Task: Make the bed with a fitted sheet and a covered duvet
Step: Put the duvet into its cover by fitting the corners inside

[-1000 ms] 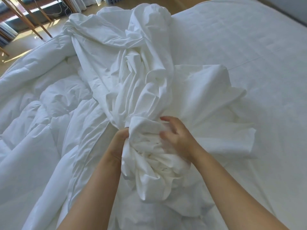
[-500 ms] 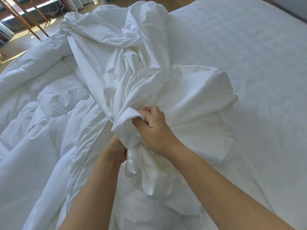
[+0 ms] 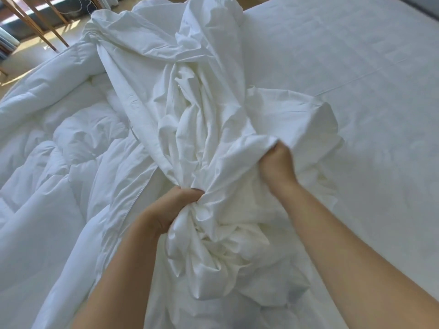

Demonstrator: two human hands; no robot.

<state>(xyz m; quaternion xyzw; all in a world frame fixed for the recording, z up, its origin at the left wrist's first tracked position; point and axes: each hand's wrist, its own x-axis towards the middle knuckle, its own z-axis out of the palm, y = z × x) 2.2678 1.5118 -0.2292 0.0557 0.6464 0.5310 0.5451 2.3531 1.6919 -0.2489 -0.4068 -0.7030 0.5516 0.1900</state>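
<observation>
Both hands gripped a bunched white cloth (image 3: pixel 190 110) on the bed.
The left hand (image 3: pixel 173 210) clenched the gathered knot. The right hand (image 3: pixel 276 163), a little apart, clutched a fold. The sound way was to work along the hem until a corner showed. The cloth lay crumpled and twisted across the mattress (image 3: pixel 356 79), beside the puffy duvet (image 3: pixel 59 150).

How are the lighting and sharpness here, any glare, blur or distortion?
Head view: soft, even daylight on the bunched white fabric, no blown-out glare; the sunlit floor at upper left is brightest; the right hand looks slightly soft, the left hand crisper; the wide-angle lens bows the duvet edge at the left border.
</observation>
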